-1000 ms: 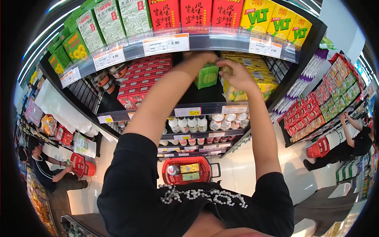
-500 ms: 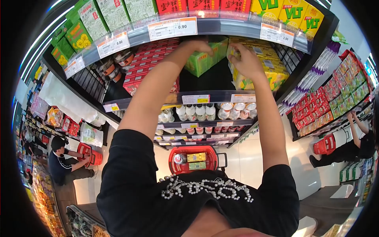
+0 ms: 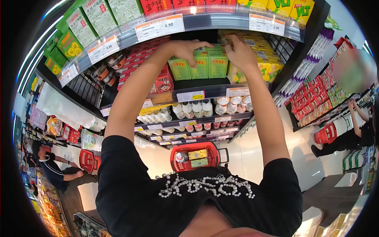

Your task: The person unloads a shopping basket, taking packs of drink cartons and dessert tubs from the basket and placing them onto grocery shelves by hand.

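Left hand (image 3: 186,50), spread open without clasping, lies across 3 upright green card cartons (image 3: 200,67) on a black shelf (image 3: 197,84); right hand (image 3: 241,56), half-curled beside them, seems empty. Likely light, firm, dentable; best gripped by sides.

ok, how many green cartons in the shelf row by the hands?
3, side by side: left carton, next to the red boxes; middle carton; right carton, next to the yellow packs. More may be hidden behind them or by the left hand.
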A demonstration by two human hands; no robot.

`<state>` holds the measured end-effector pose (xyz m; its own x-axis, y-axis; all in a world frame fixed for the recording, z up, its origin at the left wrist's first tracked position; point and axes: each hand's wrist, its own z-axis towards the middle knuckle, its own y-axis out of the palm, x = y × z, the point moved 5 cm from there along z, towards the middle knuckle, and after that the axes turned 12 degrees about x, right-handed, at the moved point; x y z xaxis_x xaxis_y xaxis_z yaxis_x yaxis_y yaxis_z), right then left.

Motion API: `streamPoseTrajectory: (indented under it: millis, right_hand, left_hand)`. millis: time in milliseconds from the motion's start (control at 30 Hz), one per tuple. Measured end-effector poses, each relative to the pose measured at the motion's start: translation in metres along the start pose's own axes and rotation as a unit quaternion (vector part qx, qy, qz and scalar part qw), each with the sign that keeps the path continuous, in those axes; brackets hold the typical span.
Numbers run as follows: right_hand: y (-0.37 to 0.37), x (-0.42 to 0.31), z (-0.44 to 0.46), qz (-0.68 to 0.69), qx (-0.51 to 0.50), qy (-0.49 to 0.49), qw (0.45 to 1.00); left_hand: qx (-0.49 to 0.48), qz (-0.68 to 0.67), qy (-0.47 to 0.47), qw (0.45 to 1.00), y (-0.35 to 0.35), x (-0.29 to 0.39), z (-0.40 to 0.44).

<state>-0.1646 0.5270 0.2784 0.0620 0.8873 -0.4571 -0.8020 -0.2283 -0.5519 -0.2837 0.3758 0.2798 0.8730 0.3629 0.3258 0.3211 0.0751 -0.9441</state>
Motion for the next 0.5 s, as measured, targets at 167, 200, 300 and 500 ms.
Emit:
streamPoseTrajectory:
  millis: [167, 200, 300, 500]
  right_hand:
    - [0.002, -0.003, -0.002, 0.005, -0.035, 0.012, 0.999]
    - [0.002, -0.002, -0.002, 0.011, -0.021, 0.002, 1.0]
    - [0.003, -0.003, -0.002, -0.004, -0.041, 0.017, 0.999]
    - [0.0, -0.007, -0.043, -0.056, 0.079, -0.113, 0.989]
  left_hand:
    - [0.051, 0.017, 0.082, 0.995, 0.019, 0.025, -0.041]
    - [0.07, 0.028, 0.08, 0.994, 0.021, 0.026, -0.045]
    - [0.203, 0.17, 0.031, 0.964, 0.026, 0.039, -0.059]
    - [0.515, 0.203, -0.008, 0.833, 0.113, 0.092, -0.111]
